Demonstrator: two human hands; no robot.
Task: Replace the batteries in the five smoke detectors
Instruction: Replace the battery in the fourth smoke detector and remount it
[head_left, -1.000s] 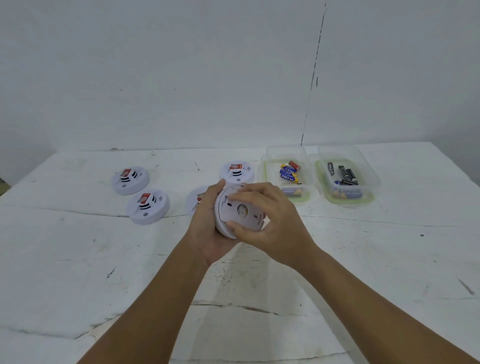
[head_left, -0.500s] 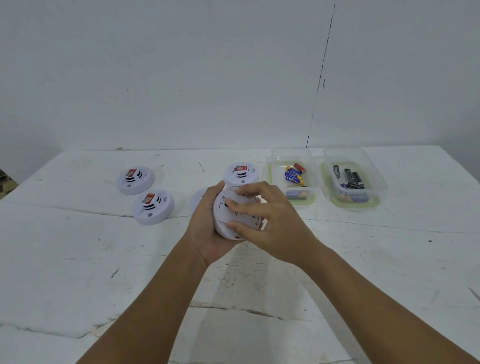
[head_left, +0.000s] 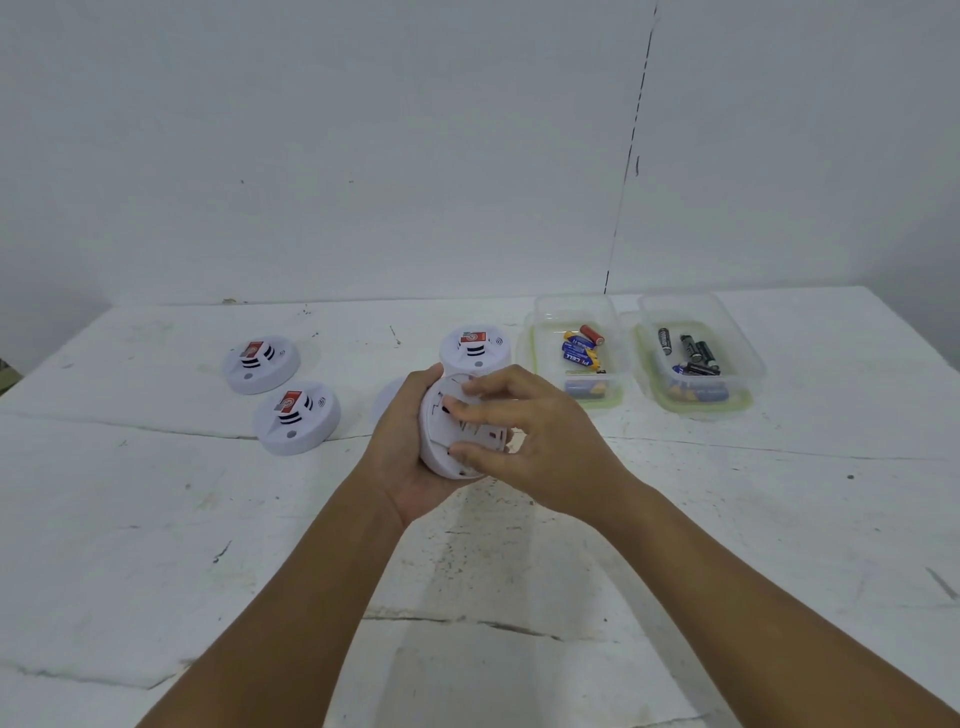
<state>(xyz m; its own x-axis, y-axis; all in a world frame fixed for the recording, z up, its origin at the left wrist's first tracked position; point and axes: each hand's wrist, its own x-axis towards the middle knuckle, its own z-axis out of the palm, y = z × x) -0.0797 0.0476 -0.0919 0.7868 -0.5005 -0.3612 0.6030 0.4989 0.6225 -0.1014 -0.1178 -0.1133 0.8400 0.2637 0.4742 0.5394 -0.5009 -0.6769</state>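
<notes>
Held smoke detector (head_left: 457, 431), back face toward you, raised above the desk (head_left: 156, 519). Your left hand (head_left: 402, 447) cups its rim from behind, fingers curled around the far side; keep this grip firm so the body cannot turn. Your right hand (head_left: 535, 436) lies over the back plate, its fingers (head_left: 467, 410) partly spread and bent onto the cover, thumb at the lower edge. This looks like the cover-opening step: press evenly with fingertips and thumb and twist or slide the plate; do not pry at one corner, since the thin plastic tabs would likely snap. Three other detectors (head_left: 296, 418) rest face up on the desk and a fourth shows partly behind your left hand. To the right, one clear tub (head_left: 540, 332) holds blue and red batteries (head_left: 579, 351), and a second tub (head_left: 737, 353) holds dark ones.
</notes>
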